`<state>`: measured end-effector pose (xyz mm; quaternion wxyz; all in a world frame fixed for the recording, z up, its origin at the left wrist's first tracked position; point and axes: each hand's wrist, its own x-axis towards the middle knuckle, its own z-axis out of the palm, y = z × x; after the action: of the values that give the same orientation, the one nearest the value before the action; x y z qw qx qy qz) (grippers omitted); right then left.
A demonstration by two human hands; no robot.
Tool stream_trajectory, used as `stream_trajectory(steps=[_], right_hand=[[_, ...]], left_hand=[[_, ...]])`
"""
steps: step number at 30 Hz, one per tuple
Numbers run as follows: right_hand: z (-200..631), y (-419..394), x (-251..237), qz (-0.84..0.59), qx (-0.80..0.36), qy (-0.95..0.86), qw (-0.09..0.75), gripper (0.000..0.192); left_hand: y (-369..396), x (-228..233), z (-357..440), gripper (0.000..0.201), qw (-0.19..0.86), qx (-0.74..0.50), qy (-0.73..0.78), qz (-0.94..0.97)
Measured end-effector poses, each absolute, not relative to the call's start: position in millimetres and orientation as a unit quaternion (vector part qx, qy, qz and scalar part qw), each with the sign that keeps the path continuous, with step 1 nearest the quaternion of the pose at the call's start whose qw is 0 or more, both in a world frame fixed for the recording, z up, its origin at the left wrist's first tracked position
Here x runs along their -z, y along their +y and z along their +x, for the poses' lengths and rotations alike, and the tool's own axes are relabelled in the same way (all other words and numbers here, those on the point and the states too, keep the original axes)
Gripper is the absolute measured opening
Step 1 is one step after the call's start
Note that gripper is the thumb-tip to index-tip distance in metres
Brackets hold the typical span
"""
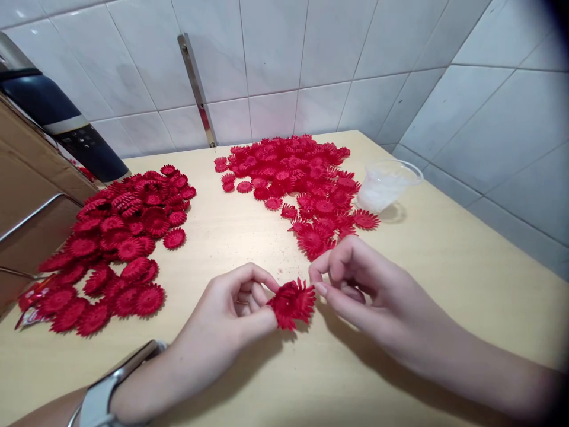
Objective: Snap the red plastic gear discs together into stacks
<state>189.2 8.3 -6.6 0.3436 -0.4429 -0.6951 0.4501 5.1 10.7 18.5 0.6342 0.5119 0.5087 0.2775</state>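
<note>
From the head view, the left hand (235,308) pinches a red toothed flower piece (292,303) near the table's (444,284) front edge, while the right hand (355,284), fingers curled, touches its right side with pinched fingertips. No writing is legible. Red piles lie far left (115,249) and far centre (302,184), a clear plastic cup (384,185) just right of the latter.

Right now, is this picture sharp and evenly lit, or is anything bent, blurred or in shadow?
Head view: soft, even light, with faint shadows under the left hand and right hand; the red flower piece between them looks sharp; wall tiles bend with lens distortion; the right corners darken; the plastic cup shows mild glare.
</note>
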Motion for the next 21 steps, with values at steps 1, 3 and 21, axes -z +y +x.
stream_trajectory(steps=[1, 3, 21], right_hand=[[189.2, 9.0, 8.0, -0.439, -0.409, -0.726, 0.335, 0.016], [188.0, 9.3, 10.7, -0.434, -0.328, -0.779, 0.312, 0.016], [187.4, 29.0, -26.5, -0.414, -0.090, -0.857, 0.292, 0.023]], left_hand=[[10.7, -18.6, 5.5, 0.015, 0.630, -0.273, 0.514, 0.513], [11.0, -18.1, 6.3, 0.016, 0.617, -0.266, 0.531, 0.517], [46.4, -49.9, 11.1, 0.009, 0.534, -0.267, 0.498, 0.629]])
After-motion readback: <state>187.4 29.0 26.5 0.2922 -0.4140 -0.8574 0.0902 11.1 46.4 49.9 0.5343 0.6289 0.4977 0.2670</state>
